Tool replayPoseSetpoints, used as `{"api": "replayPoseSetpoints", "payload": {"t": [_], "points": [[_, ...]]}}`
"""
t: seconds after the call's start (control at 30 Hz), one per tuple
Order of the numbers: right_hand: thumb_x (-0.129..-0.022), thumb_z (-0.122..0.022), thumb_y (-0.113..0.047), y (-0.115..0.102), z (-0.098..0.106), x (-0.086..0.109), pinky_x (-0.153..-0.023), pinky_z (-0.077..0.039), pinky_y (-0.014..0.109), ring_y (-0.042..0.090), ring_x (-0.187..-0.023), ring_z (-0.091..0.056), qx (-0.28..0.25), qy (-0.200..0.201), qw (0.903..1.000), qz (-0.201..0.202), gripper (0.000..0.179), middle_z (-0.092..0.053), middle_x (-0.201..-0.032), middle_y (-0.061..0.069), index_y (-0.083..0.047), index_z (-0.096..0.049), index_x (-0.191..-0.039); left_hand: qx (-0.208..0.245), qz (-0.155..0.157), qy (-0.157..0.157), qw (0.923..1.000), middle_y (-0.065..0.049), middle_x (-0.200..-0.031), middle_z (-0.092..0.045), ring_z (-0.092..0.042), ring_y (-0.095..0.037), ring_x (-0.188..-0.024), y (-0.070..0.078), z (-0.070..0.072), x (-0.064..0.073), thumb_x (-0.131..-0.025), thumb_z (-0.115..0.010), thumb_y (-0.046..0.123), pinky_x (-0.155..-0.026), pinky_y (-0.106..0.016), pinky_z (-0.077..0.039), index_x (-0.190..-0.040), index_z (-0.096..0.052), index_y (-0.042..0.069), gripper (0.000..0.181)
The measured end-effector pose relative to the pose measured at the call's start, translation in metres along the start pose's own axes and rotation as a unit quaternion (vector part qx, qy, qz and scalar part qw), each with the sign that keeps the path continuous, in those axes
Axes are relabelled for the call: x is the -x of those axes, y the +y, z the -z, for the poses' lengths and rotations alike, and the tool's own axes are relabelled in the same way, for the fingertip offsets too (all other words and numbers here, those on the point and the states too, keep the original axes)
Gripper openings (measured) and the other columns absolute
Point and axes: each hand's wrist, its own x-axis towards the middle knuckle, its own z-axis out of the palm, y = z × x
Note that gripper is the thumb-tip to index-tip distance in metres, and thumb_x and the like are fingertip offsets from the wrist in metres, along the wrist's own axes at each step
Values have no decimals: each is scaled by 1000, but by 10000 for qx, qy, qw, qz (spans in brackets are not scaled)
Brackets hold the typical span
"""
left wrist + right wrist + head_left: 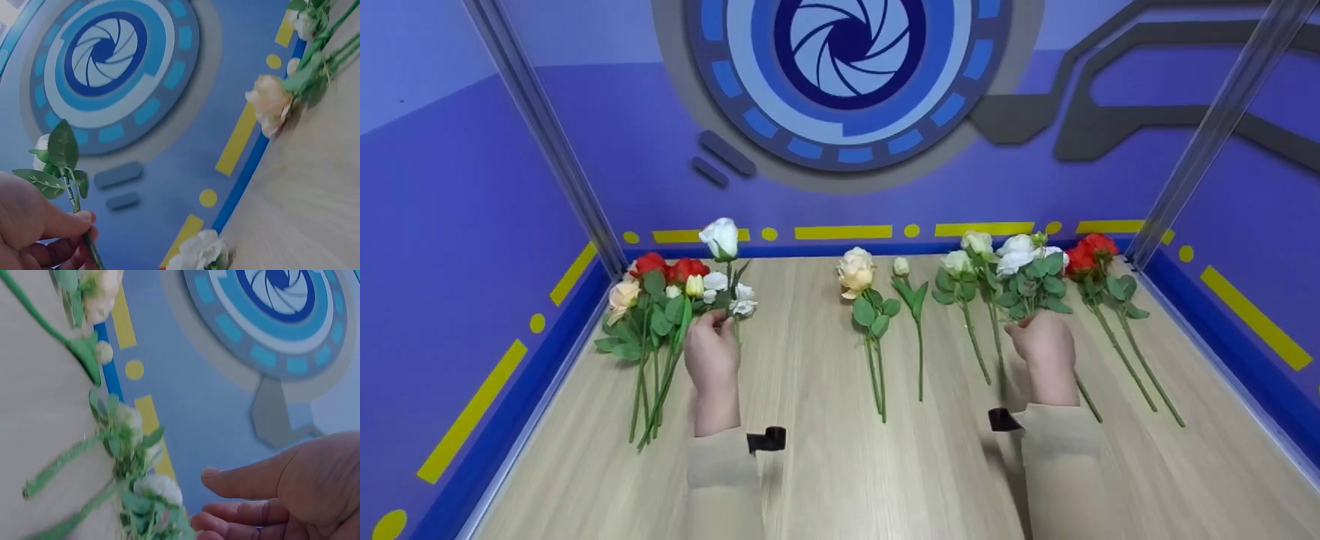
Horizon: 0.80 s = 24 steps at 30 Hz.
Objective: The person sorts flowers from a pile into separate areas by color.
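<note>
In the head view my left hand (712, 356) pinches the green stem of a white rose (721, 238), which stands upright above the other flowers at the left. The left wrist view shows that stem (74, 197) between thumb and fingers, with leaves just under the bloom. My right hand (1046, 352) is beside the white flowers (1018, 255) at the right, over their stems in the head view. Seen from the right wrist, its thumb (247, 484) is apart from the fingers and nothing lies between them.
Left of my left hand lies a group with red flowers (651, 264), a peach rose (623, 298) and a yellow tulip (694, 285). A cream-peach rose (856, 271) and a small white tulip (901, 266) lie mid-table. Red flowers (1099, 246) lie far right. Blue walls enclose the wooden table (825, 465).
</note>
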Motion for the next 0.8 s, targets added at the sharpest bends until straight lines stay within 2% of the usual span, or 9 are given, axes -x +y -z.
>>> {"api": "replayPoseSetpoints", "payload": {"t": [0.1,0.23,0.3,0.4,0.5,0.57,0.7,0.8], "points": [[-101,-62,-28,-17,-10,6,-82,-55,49,41,-102,-68,-197,-5,9994,301,37,-71,-118,26,4,-70,-118,623,-110,-102,9979,-26,-104,-71,-67,-37,-95,9,-7,5,-97,-68,4,-83,-43,-54,-110,-73,-8,18],[-100,-63,-21,-38,-29,13,-74,-58,38,29,-88,-73,-776,-73,9934,847,30,-76,-106,22,4,-73,-114,1505,140,-635,9865,-24,-107,-74,-68,-26,-90,20,-19,11,-97,-70,6,-76,-26,-56,-112,-74,-6,19],[-99,-65,-16,-48,-40,18,-71,-59,34,24,-82,-74,-1130,-226,9874,1089,25,-77,-101,21,4,-74,-111,1950,243,-886,9765,-24,-107,-74,-67,-17,-86,25,-27,15,-97,-69,4,-72,-19,-56,-113,-74,-7,20],[-98,-67,-12,-63,-57,27,-72,-61,35,19,-75,-73,-1590,-506,9759,1405,21,-78,-97,20,4,-76,-109,2673,360,-1197,9555,-23,-104,-75,-65,-7,-77,34,-39,23,-95,-70,1,-68,-20,-59,-114,-72,-11,22],[-96,-70,-9,-78,-73,39,-76,-62,38,19,-73,-74,-2048,-873,9581,1802,19,-78,-97,20,5,-76,-107,3229,449,-1504,9333,-19,-99,-75,-65,-6,-74,43,-51,32,-95,-70,-1,-65,-20,-60,-115,-70,-14,24],[-95,-72,-10,-87,-83,48,-77,-63,38,19,-74,-75,-2294,-1156,9439,2076,20,-79,-98,20,5,-77,-107,3438,504,-1711,9220,-18,-97,-74,-66,-8,-73,49,-59,38,-94,-70,-2,-66,-22,-61,-115,-69,-14,24],[-96,-72,-12,-100,-102,64,-79,-64,43,24,-77,-77,-2724,-1729,9109,2572,25,-77,-100,23,8,-75,-110,3536,557,-2046,9110,-20,-98,-73,-67,-11,-75,56,-70,49,-95,-70,0,-67,-24,-61,-115,-70,-12,23],[-96,-72,-9,-105,-111,72,-76,-64,43,26,-76,-77,-2930,-1902,8968,2714,22,-76,-98,26,10,-75,-108,3591,608,-2110,9071,-21,-100,-73,-66,-11,-76,58,-77,55,-96,-69,0,-68,-24,-61,-116,-69,-13,24]]}}
